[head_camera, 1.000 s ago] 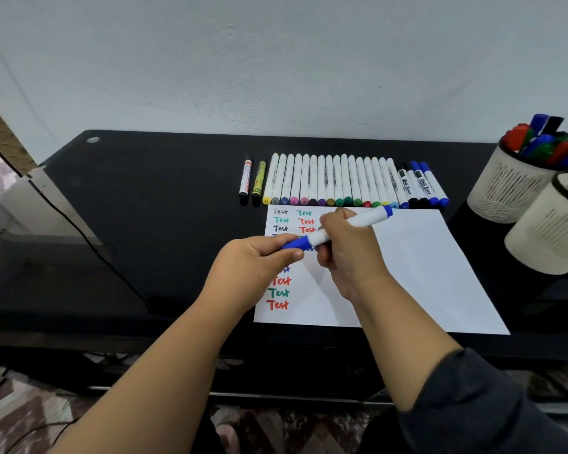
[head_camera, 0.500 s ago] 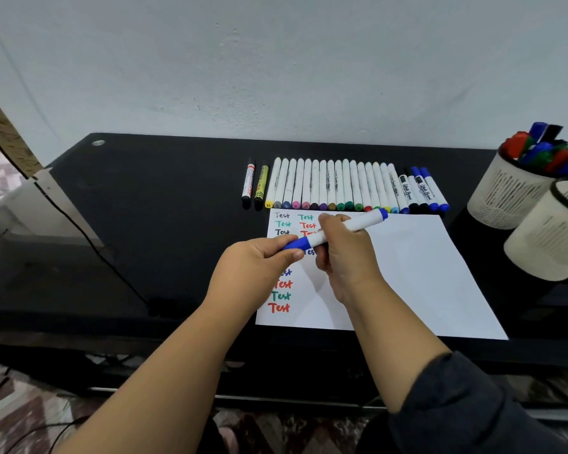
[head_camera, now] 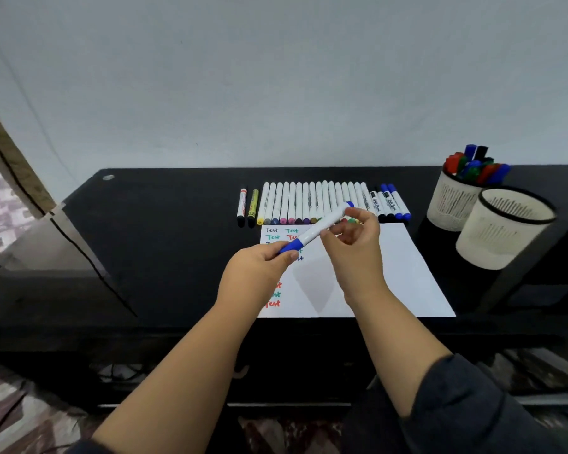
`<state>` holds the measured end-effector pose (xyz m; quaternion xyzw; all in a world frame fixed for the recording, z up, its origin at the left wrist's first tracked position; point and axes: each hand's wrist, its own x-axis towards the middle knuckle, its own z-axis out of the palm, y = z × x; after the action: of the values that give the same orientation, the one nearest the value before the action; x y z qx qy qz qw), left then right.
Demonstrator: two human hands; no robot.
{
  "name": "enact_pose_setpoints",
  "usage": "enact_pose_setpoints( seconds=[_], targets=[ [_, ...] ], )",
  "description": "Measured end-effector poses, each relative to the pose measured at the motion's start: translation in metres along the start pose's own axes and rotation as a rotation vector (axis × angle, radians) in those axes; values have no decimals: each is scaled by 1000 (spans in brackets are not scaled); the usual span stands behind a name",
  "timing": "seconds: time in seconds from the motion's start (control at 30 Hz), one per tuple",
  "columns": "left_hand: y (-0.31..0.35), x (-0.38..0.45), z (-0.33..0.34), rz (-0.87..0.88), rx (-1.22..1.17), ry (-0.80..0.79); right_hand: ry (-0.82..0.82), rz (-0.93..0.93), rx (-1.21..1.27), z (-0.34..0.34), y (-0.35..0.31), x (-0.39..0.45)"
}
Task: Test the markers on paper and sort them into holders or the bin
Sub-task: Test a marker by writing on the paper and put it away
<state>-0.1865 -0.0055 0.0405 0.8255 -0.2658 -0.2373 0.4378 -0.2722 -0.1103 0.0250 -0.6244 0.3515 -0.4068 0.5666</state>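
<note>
Left hand (head_camera: pixel 259 270): marker (head_camera: pixel 315 229) cap pinched.
Right hand (head_camera: pixel 354 244): fingers loosely curled at barrel.
Risk: marker dropped onto paper (head_camera: pixel 404 276), 6 o'clock.

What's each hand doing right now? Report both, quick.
Left hand: closed, fingers gripping the blue cap end of the blue marker.
Right hand: fingers curled, pinching the same marker's white barrel above the paper.
</note>
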Motion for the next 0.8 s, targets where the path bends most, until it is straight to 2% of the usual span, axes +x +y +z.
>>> enact_pose_setpoints(
  seconds=[0.13,0.23,0.37,0.53,0.8],
  targets=[
    [14,-5,2,42,-46,7,-122,-411,-559,-13,-5,0],
    [27,-5,7,120,-54,17,-189,-521,-775,-27,-11,7],
    [48,4,19,184,-119,-16,-165,-613,-897,-49,-22,24],
    [67,29,45,278,-202,-136,-38,-566,-974,-89,-32,56],
    [66,98,118,349,270,-167,117,-325,-717,-155,-39,102]
  ],
)
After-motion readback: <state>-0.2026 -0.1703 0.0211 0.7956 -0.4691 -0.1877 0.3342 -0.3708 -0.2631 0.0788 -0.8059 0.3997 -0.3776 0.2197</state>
